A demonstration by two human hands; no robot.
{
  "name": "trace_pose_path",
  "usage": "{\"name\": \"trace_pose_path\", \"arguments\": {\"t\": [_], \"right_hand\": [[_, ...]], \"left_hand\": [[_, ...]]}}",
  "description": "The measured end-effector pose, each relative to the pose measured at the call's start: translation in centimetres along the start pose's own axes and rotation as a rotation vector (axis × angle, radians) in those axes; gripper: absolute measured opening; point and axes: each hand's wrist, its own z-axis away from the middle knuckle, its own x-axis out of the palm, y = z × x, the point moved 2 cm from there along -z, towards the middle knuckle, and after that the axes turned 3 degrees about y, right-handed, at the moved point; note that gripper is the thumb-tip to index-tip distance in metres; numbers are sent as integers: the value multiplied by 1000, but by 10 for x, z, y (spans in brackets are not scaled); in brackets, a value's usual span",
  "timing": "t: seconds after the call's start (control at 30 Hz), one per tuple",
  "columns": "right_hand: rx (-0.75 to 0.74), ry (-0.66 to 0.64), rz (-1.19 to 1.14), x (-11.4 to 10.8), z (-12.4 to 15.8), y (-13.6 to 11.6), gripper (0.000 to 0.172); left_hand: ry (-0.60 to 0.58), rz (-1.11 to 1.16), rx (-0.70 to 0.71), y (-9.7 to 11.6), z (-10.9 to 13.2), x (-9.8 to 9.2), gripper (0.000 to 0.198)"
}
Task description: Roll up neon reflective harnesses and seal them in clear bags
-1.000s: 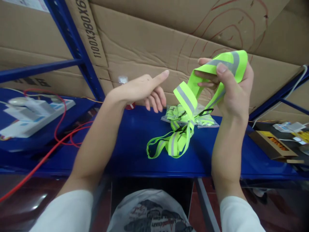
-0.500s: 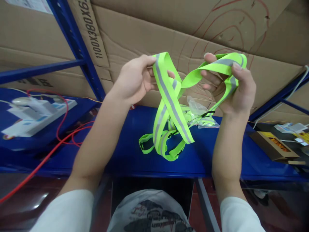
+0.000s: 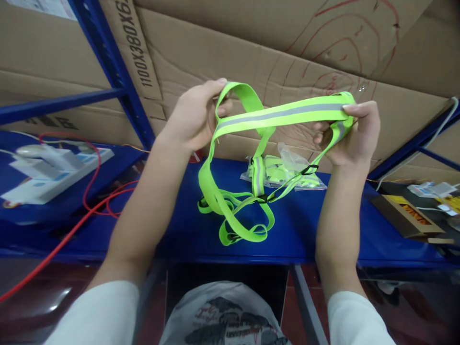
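A neon-green reflective strap harness (image 3: 287,115) with a grey stripe is stretched between my two hands above the blue table. My left hand (image 3: 197,112) pinches a bend of the band at its upper left, fingers closed. At the other end my right hand (image 3: 354,129) grips the strap between thumb and fingers, and its other fingers are partly behind the band. The lower loops hang in a tangle near the tabletop, with black buckles on them. Behind the loops lies a clear plastic bag (image 3: 287,165) with more neon-green straps inside.
The blue table (image 3: 294,239) stands against cardboard sheets (image 3: 215,48). On the left are a white power strip (image 3: 57,175) and a red cable (image 3: 61,249). An open cardboard box (image 3: 408,218) is at the right, beside a blue shelf frame.
The crossed, drooping band is now drawn out flat between my hands. My right hand has shifted its grip and moved slightly down, and the hanging loops have swung left, uncovering more of the bag.
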Motion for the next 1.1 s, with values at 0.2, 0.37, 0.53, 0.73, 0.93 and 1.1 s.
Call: {"name": "trace_pose_path", "arguments": {"t": [0.2, 0.37, 0.53, 0.73, 0.93, 1.1], "right_hand": [[-102, -182, 42, -11, -2, 4, 34], [-195, -269, -3, -10, 3, 11, 55], [-205, -449, 23, 14, 17, 14, 60], [-220, -557, -44, 31, 32, 1, 45], [-224, -516, -184, 29, 30, -11, 30], [-299, -328, -95, 11, 14, -13, 60]], "left_hand": [[-276, -323, -113, 11, 22, 12, 43], [-597, -599, -244, -1, 27, 10, 43], [-564, -556, 53, -14, 18, 35, 56], [-775, -159, 56, -8, 25, 59, 46], [-777, -168, -103, -5, 28, 44, 58], [-803, -265, -164, 0, 25, 23, 53]]}}
